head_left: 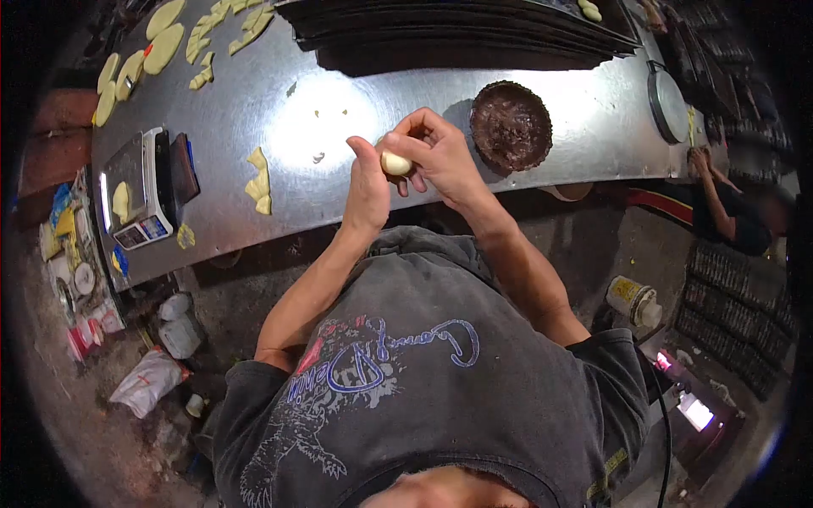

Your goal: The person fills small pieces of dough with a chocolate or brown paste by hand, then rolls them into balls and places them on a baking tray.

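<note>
Above the metal table (322, 190), a small pale dough ball (395, 163) sits between my two hands. My right hand (436, 161) is curled round it, with the thumb and fingers on its surface. Against the ball's left side is my left hand (370, 182), thumb raised and palm turned inward; its other fingers are mostly hidden. To the right of my hands stands a round dark pan (511, 127) with a rough inner surface. A strip of dough (258, 182) lies on the table to the left, and tiny scraps are beyond my hands.
A digital scale (140, 195) with dough on it stands at the left. Flat dough ovals (163, 48) lie at the far left. Stacked dark trays (457, 38) fill the back. A round lidded pan (669, 103) and another person (720, 203) are at the right.
</note>
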`<state>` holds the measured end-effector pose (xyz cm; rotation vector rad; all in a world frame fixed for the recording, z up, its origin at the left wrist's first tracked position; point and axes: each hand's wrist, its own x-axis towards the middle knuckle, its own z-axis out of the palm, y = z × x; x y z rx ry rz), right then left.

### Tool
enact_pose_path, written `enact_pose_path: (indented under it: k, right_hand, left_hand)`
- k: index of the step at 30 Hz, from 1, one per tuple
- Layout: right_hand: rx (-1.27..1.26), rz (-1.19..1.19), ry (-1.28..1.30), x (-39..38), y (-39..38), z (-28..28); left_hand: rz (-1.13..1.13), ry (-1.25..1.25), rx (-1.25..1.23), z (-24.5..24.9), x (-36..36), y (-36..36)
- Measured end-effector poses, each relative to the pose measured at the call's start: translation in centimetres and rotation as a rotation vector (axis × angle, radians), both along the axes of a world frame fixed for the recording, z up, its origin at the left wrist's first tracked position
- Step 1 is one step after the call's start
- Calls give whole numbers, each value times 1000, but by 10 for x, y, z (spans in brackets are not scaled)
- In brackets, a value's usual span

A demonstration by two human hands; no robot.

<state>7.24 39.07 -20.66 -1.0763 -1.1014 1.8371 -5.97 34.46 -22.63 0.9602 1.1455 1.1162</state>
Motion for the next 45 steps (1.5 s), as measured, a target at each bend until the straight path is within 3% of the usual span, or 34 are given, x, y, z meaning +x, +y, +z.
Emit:
enact_pose_path:
  k: [2,3,6,8,11,14,17,20,21,24,27,30,31,34,36,39,42,45]
  right_hand:
    - [8,-8,-80,-1,-3,-18]
    - [149,30,-298,1,-7,-24]
    - [1159,70,-582,0,-16,-34]
    - [850,322,-508,10,-20,-59]
    - [423,459,-423,4,-6,-77]
    - [583,132,-584,-25,21,-126]
    - [730,38,-815,-42,48,-195]
    - [785,189,-1109,-52,31,-213]
    - [737,200,-963,-47,38,-244]
    - [613,168,-789,-48,26,-220]
    - [624,358,-1156,-48,17,-213]
    - [785,227,-1280,-91,9,-199]
    - [850,210,-1152,-115,13,-195]
    - [1001,528,-755,-194,35,-212]
    - [1026,542,-741,-262,19,-199]
    - [1085,404,-749,-327,13,-238]
    - [892,429,-649,-342,28,-232]
    - [839,109,-642,-325,72,-222]
  left_hand:
    - [-16,-78,-139,-13,-5,-3]
    - [-8,-150,-221,-17,-7,-6]
    - [-79,-231,-351,-48,-28,-22]
    - [-158,-255,-423,-46,-35,-32]
    - [-159,-89,-544,-48,-42,-59]
    - [-202,85,-478,-68,-65,-73]
    - [-229,98,-376,-73,-101,-74]
    - [-108,107,-308,-67,-132,-76]
    - [-72,130,-311,-62,-144,-78]
    - [11,230,-298,-76,-178,-92]
    - [88,345,-298,-91,-211,-111]
    - [2,823,-196,-120,-246,-121]
    - [16,915,-172,-132,-253,-123]
    - [-9,1135,-102,-152,-270,-118]
    - [-89,1211,-70,-153,-276,-106]
    - [-170,1311,-31,-168,-278,-87]
    - [-181,1406,-18,-191,-279,-84]
    - [-129,1435,45,-200,-280,-87]
